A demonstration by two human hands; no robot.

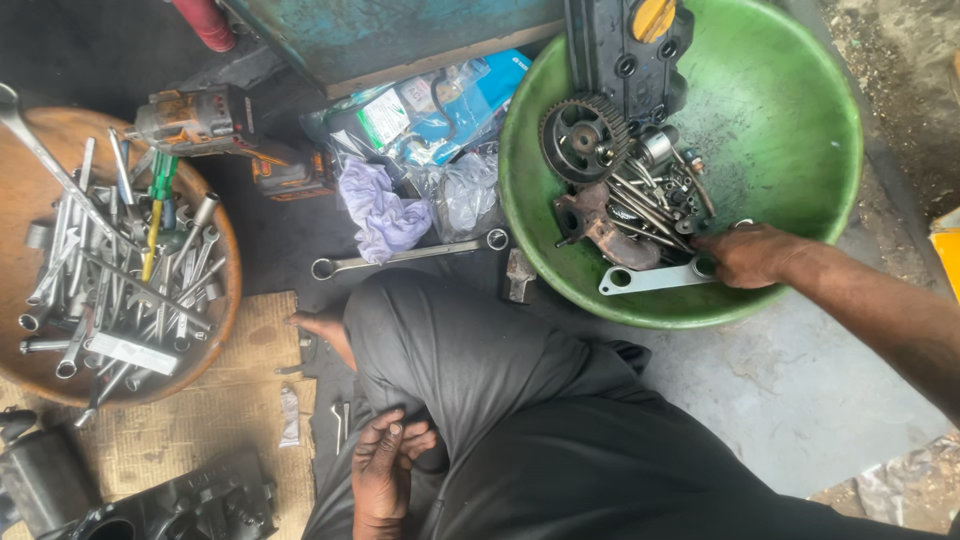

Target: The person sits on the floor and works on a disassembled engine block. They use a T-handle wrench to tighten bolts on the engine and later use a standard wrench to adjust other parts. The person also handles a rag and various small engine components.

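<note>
Right hand (748, 255) reaching into the green basin (790, 120), fingers curled down among the parts near its lower rim, fingertips touching the flat pale metal bracket (650, 279) and the pile of long bolts (645, 205); whether anything is actually gripped, impossible to tell. Lying beside the bolts, toward the basin's left wall: a toothed black sprocket (583, 137), and below it a rusty cast metal part (598, 228). Leaning against the basin's upper rim, a dark engine cover (620, 50) with a yellow cap (653, 17).

Left hand (385, 470) resting loosely half-closed on the dark trouser leg (470, 370) near the lower edge of the floor area, holding nothing.

Sitting on the floor just left of the basin: a long ring spanner (405, 256), a crumpled lilac rag (383, 212), clear plastic bags (462, 190) and a blue packet (470, 95). Lying further left, a cordless power tool (215, 125), orange and grey. Filling the floor's left edge, a round wooden tray (20, 190) heaped with spanners (110, 270) and a green-handled screwdriver (158, 200). Spreading under the tray's lower rim, a sheet of cardboard (200, 430), with a dark engine casting (190, 505) at the lower left corner.
</note>
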